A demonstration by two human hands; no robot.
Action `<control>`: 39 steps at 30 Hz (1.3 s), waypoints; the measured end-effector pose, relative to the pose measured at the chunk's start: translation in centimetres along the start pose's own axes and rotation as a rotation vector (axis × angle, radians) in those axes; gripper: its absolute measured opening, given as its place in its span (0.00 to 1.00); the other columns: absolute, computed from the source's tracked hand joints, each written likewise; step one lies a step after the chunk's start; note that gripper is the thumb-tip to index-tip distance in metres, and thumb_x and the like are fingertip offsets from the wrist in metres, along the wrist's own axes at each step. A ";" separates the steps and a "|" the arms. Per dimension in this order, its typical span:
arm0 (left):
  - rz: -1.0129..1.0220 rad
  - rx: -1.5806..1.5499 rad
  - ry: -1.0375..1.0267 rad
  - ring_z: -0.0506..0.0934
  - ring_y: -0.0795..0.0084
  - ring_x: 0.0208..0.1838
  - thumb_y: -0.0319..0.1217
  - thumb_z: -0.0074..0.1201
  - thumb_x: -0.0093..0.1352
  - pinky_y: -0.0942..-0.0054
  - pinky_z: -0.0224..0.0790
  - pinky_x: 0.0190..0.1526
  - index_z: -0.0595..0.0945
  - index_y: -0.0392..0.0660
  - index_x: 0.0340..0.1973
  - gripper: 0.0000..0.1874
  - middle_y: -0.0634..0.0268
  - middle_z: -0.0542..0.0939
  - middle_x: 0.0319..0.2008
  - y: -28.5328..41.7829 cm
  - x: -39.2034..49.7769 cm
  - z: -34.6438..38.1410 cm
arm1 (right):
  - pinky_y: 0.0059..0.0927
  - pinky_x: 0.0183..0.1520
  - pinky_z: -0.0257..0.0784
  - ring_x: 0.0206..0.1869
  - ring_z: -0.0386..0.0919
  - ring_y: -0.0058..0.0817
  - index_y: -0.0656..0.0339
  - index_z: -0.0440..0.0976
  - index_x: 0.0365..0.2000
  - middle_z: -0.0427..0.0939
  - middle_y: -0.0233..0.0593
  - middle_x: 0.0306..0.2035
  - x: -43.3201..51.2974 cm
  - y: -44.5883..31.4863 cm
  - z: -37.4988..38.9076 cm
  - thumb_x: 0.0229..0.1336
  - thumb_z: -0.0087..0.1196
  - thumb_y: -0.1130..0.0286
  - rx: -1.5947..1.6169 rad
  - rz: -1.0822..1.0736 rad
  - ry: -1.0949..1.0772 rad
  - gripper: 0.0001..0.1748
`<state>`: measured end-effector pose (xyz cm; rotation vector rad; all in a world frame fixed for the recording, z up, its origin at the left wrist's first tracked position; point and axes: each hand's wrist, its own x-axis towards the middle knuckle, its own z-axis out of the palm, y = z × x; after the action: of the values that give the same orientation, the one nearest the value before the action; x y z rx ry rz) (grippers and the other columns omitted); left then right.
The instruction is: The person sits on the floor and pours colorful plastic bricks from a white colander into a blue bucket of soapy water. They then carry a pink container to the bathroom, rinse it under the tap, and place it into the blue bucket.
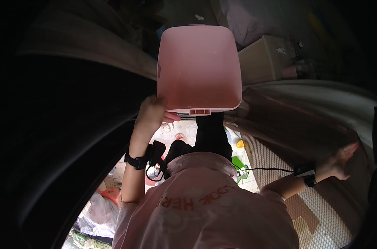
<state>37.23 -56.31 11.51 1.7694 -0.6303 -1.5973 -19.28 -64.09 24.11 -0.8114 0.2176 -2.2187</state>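
Observation:
A pink plastic box or lid (200, 68) with rounded corners and a small latch piece on its near edge is in front of me. My left hand (152, 112) holds it at the near left corner, the fingers curled under the rim. My right hand (342, 160) is stretched far out to the right, blurred, with thumb and fingers apart. Beside it is brown cloth (300, 121); I cannot tell whether the hand touches it. Each wrist wears a black strap with a small device, and a black cable (269, 169) runs to the right one.
A woven mat (325, 205) spreads at the right. A pale wooden cabinet (256, 63) stands beyond the box in dim light. Below are floor tiles (188, 128), a green plastic item (240, 168) and plastic bags (98, 214). Dark cloth (82, 102) hangs on the left.

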 end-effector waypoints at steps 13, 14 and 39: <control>0.072 -0.006 0.169 0.86 0.65 0.34 0.53 0.41 0.75 0.73 0.78 0.35 0.80 0.32 0.44 0.31 0.54 0.85 0.36 21.7 17.1 -4.9 | 0.27 0.42 0.66 0.32 0.64 0.19 0.61 0.67 0.62 0.59 0.24 0.30 13.4 32.7 16.7 0.59 0.54 0.71 -1.580 -1.033 0.327 0.29; 0.065 0.013 0.211 0.86 0.65 0.34 0.52 0.41 0.75 0.73 0.78 0.34 0.81 0.33 0.44 0.30 0.54 0.85 0.35 23.7 18.2 -5.0 | 0.23 0.38 0.65 0.30 0.63 0.18 0.60 0.63 0.65 0.58 0.23 0.29 14.0 32.5 16.7 0.59 0.55 0.72 -1.569 -0.930 0.295 0.33; 0.233 0.223 0.051 0.85 0.66 0.33 0.38 0.38 0.75 0.73 0.78 0.33 0.78 0.32 0.47 0.21 0.54 0.83 0.34 65.1 60.6 -18.2 | 0.18 0.26 0.66 0.24 0.68 0.15 0.60 0.64 0.36 0.67 0.28 0.26 29.0 98.5 28.2 0.63 0.60 0.64 -0.977 1.314 -0.461 0.15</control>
<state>68.59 -141.06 20.04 1.8118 -0.9842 -1.3628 41.85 -151.31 22.38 -1.1405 1.2315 -0.5778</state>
